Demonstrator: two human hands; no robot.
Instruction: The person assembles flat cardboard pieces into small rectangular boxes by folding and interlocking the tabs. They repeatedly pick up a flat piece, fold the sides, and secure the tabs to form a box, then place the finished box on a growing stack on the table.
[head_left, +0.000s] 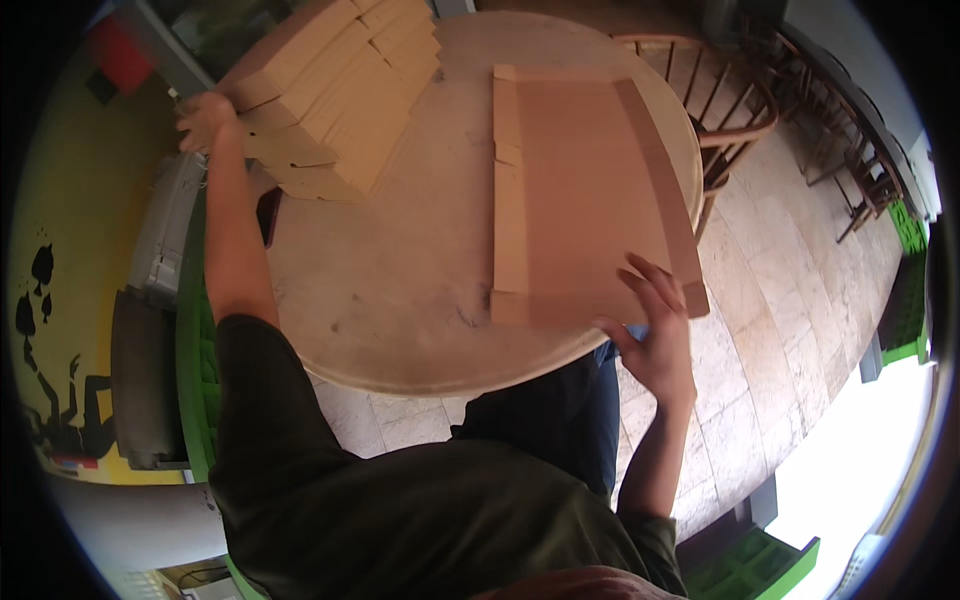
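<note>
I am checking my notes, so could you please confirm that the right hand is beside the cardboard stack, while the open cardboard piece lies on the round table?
Not quite: the head view shows that it is the left hand beside the cardboard stack. The open cardboard piece does lie on the round table.

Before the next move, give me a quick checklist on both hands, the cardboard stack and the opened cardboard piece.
1. Left hand at the cardboard stack: ok, by its left side; firm hold cannot tell.
2. Right hand not closed: ok, fingers spread by the opened cardboard piece, at its near right corner; contact cannot tell.
3. Opened cardboard piece fully on the round table: not ok, that corner overhangs the edge.
4. Stack and opened piece apart: ok, bare tabletop between.
5. Stack edges aligned: not ok, staggered.
</note>
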